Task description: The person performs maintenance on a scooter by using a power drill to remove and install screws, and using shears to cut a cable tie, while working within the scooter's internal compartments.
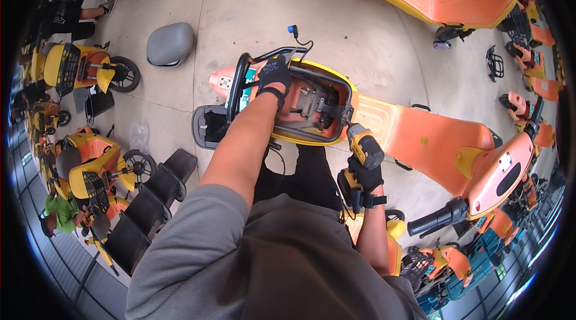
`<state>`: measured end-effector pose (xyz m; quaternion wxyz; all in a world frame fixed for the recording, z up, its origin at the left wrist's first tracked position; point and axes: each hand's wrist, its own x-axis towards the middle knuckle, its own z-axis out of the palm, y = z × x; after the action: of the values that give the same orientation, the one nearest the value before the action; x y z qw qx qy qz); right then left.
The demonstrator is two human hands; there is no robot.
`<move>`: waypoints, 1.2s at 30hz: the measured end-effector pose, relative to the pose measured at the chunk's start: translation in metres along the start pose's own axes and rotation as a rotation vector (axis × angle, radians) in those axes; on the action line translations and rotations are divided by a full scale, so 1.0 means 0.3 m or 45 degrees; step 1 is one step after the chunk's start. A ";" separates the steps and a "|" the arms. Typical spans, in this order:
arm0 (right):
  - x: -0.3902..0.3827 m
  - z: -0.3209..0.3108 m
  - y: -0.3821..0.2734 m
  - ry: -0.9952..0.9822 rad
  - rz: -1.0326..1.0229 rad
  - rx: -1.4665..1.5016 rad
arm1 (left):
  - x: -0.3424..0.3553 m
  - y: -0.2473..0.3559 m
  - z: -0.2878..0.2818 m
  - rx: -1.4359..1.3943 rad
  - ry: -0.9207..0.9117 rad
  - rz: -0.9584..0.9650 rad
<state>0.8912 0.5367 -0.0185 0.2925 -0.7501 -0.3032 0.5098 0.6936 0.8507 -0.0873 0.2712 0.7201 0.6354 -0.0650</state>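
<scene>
A yellow and orange scooter (429,140) stands across in front of me, its under-seat compartment (306,101) uncovered. My left hand (276,74), in a black glove, lies at the compartment's rear far corner, by the black grab rail (240,74). Its fingers curl down there, and what they grip is hidden. A cable with a blue connector (293,30) sticks up beyond that hand. My right hand (366,175), gloved too, is closed round the handle of a yellow and black cordless drill (366,146). The drill's nose reaches the compartment's front rim, where its tip is hard to make out.
A grey scooter seat (170,44) lies on the floor at the far left. Black chairs (147,215) stand at the near left. More scooters (84,68) are parked on both sides. A can (442,45) and a black rack (495,63) lie at the far right.
</scene>
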 end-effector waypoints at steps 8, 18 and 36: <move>-0.036 -0.017 0.009 -0.047 0.071 -0.063 | 0.033 -0.004 0.010 0.022 0.021 0.000; 0.041 -0.024 0.016 -0.052 0.004 -0.104 | -0.152 0.136 -0.093 -0.310 0.124 0.111; 0.239 0.008 -0.218 -0.279 0.128 -0.036 | -0.875 -0.646 -0.232 -0.774 0.080 -0.584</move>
<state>0.9000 0.6331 -0.0122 0.2210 -0.7082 -0.3026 0.5983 0.4435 0.6614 0.0267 0.4313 0.4475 0.7783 0.0894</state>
